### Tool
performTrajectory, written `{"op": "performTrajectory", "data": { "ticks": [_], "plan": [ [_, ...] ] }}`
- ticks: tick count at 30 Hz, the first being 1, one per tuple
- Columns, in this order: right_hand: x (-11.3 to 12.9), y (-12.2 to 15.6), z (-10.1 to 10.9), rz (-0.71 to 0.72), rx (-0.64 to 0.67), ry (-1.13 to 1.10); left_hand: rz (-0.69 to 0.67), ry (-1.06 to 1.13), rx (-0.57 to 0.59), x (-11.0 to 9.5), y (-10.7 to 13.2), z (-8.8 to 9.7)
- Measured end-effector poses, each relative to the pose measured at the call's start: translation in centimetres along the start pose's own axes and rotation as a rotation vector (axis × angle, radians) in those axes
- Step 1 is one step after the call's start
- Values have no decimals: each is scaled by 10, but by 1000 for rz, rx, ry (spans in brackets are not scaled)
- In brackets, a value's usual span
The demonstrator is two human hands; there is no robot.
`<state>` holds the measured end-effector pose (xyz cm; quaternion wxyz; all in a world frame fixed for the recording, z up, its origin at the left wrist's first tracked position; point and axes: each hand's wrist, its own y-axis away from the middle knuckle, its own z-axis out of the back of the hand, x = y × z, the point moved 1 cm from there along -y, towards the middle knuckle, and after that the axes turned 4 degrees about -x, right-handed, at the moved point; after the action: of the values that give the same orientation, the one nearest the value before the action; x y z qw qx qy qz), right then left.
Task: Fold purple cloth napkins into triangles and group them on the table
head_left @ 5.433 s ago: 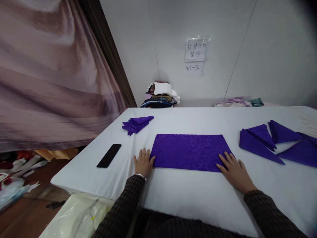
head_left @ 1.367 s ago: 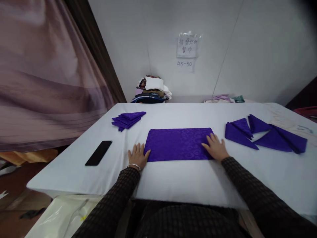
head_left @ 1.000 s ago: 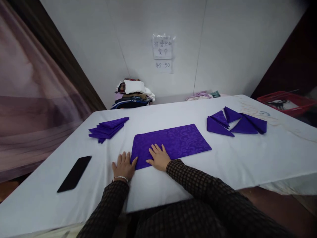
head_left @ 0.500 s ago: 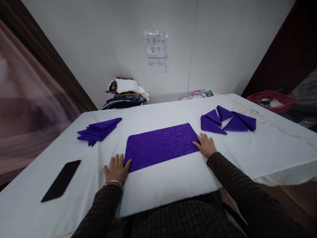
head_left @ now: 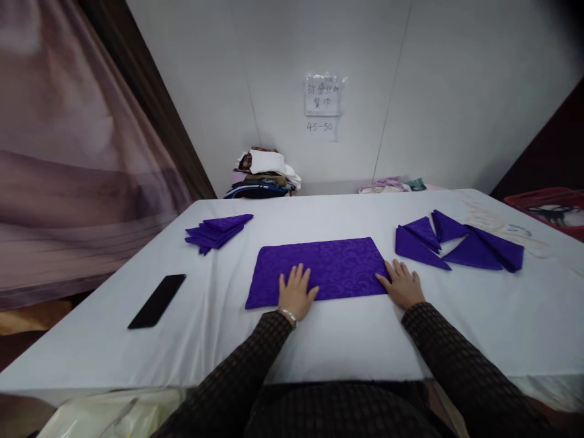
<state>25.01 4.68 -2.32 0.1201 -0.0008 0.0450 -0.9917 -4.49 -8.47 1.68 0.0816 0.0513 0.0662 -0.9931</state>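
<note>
A purple patterned napkin (head_left: 337,261), folded into a long rectangle, lies flat in front of me. My left hand (head_left: 295,293) rests on its near part, left of the middle, fingers spread. At the napkin's right end my right hand (head_left: 404,285) lies flat, its fingertips against the edge and its fingers apart. To the left is a layered stack of folded purple napkins (head_left: 216,232). On the right, several purple napkins folded into triangles (head_left: 474,248) lie close together.
A white cloth covers the table (head_left: 347,347). A black flat object (head_left: 157,301) lies at the left. Behind the table's far edge are a pile of folded clothes (head_left: 264,173) and a handwritten sign (head_left: 323,100) on the wall. A red basket (head_left: 547,198) stands at the far right.
My left hand has moved from the napkin's left end inward onto its surface. My right hand stays at the right end. The whole view has turned left.
</note>
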Motion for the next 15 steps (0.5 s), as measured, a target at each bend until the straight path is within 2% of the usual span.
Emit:
{"op": "performTrajectory", "data": {
  "ticks": [2,5,9,13,15],
  "plan": [
    [-1,1,-1,12,-10,4,-45,45,42,-12,-6,-8],
    [-4,2,-4,49,-25,10,-8,50,96,-1,-8,-17],
    [-8,3,-7,118,-33,21,109,-9,90,51,6,-14],
    [-10,3,-10,142,-38,23,304,-80,93,111,24,-1],
    [-12,3,-12,139,-37,30,391,-111,85,134,28,5]
  ]
}}
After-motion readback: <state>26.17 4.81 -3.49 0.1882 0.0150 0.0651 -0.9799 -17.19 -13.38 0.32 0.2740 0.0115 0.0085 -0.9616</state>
